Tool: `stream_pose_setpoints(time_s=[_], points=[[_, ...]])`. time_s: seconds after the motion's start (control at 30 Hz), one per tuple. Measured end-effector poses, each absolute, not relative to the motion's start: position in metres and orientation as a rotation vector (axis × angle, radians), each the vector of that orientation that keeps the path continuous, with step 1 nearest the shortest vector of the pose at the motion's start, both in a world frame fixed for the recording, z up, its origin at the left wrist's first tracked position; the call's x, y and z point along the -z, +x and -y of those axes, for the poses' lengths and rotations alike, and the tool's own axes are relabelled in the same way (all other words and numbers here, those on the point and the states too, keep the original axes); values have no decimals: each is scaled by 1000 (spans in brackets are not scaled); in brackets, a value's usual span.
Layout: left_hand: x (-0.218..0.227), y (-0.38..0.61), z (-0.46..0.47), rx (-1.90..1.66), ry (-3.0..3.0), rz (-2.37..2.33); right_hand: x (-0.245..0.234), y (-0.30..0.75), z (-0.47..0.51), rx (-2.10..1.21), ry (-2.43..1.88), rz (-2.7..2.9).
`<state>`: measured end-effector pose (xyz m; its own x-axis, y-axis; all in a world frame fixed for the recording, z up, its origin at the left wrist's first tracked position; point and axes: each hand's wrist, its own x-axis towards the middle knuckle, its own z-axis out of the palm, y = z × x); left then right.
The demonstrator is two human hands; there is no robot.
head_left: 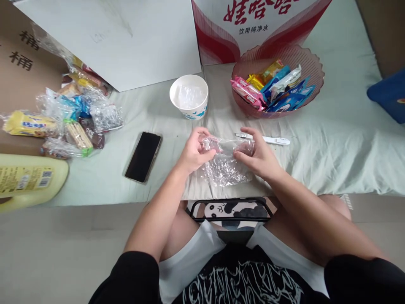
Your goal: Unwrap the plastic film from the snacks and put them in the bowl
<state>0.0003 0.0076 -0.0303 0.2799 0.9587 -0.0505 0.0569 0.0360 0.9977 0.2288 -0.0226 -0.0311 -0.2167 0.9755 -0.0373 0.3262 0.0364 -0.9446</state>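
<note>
A crumpled clear plastic wrapper lies between both hands over the pale green sheet. My left hand pinches its left upper edge with closed fingers. My right hand grips its right side, fingers curled around it. Something small and pinkish shows inside the wrapper near the top; I cannot make out what it is. Just beyond my right hand lies a white utility knife.
A white paper cup stands behind the hands. A pink bowl of wrapped snacks sits at the back right. A black phone lies to the left, with a pile of wrapped snacks and a yellow bottle farther left. Cardboard boxes stand behind.
</note>
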Motion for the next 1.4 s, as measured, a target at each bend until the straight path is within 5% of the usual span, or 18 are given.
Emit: stream_pose_setpoints(time_s=[0.37, 0.6, 0.93, 1.17, 1.4], points=[[24, 2, -6, -896, 940, -970, 20, 221, 20, -1395, -1286, 1439], [27, 5, -1, -897, 984, -1057, 13, 218, 24, -1056, -1323, 1588], [14, -5, -5, -747, 916, -896, 8, 222, 22, -1416, -1127, 1204], [21, -5, -9, -834, 1170, -1034, 14, 228, 18, -1262, -1369, 1511], [31, -6, -15, -1173, 1233, -1284, 19, 222, 15, -1300, -1415, 1189]])
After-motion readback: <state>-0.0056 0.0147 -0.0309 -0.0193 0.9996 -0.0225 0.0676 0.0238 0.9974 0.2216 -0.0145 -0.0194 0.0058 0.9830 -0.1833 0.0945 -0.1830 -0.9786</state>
